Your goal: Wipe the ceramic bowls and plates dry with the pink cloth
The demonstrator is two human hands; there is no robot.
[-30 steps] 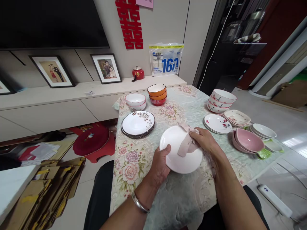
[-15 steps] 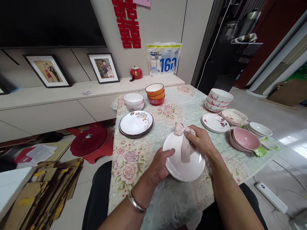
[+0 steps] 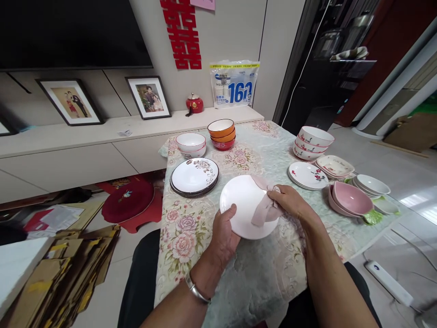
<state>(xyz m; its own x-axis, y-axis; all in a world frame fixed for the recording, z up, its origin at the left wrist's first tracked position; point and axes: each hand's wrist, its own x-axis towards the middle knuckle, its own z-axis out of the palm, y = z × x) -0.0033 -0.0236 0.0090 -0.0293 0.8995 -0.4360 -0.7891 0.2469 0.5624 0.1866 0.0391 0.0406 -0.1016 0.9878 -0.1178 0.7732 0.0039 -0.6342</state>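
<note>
A plain white plate (image 3: pixel 241 200) is tilted above the near part of the table, gripped at its left edge by my left hand (image 3: pixel 225 228), thumb on top. My right hand (image 3: pixel 288 200) pinches a pale pink cloth (image 3: pixel 266 210) that lies over the plate's right side, one end hanging across the white surface. Part of the plate's right rim is hidden under the cloth. Left of and beyond the plate rests a stack of white plates with dark rims and a brown flower pattern (image 3: pixel 194 175).
Beyond stand white bowls (image 3: pixel 191 142) and orange bowls (image 3: pixel 221 131). On the right are patterned bowls (image 3: pixel 313 139), small flowered plates (image 3: pixel 307 175), square dishes (image 3: pixel 334 165), pink bowls (image 3: pixel 353 198) and white bowls with green leaf shapes (image 3: pixel 372 184). A floral cloth covers the table (image 3: pixel 205 218).
The plate has moved left and a little away from me. The cloth has shifted from the plate's upper middle to its right side, with my right hand still holding it.
</note>
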